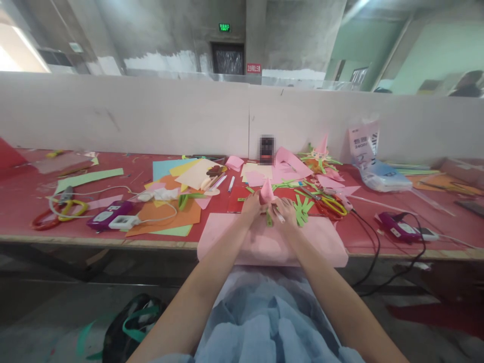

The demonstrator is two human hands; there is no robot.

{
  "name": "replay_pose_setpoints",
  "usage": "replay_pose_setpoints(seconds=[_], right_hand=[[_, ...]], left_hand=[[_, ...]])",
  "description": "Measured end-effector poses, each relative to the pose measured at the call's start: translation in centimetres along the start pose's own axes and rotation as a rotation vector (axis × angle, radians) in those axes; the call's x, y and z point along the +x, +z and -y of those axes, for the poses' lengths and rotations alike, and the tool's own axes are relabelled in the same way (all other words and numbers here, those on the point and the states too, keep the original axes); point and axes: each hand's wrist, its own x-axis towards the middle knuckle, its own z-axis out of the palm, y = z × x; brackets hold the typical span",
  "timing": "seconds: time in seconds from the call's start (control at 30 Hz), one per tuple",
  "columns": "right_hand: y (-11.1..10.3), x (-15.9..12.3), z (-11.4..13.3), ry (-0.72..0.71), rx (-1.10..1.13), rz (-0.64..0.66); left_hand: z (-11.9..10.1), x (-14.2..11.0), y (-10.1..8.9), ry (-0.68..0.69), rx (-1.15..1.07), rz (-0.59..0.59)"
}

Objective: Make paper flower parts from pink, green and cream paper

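Observation:
My left hand (251,204) is closed around the left side of a craft piece topped by a pink paper cone (267,191). At its right side is my right hand (286,210), with a white pen (279,215) gripped in its fingers and slanting down toward me. The fingertips of both hands are partly hidden. Green paper strips (302,210) fan out just right of my hands, and another green strip (269,219) hangs below them. A large pink sheet (242,242) lies under my wrists and bends over the table's front edge.
Scissors with yellow handles (335,205) lie to the right, and red-handled scissors (47,217) far left. Purple devices (109,216) with cables sit on both sides. A finished-looking paper figure (320,155) and a plastic pack (378,166) stand behind. Coloured sheets (185,217) are piled left.

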Motion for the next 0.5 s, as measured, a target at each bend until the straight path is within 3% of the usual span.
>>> replay_pose_setpoints(seconds=[0.17,0.5], right_hand=[[0.36,-0.03,-0.18,0.029,-0.042,-0.068],[0.05,0.18,0.08,-0.03,-0.01,-0.011]], left_hand=[[-0.08,-0.07,-0.14,-0.006,-0.007,0.003],[0.11,-0.01,0.11,-0.012,-0.038,0.011]])
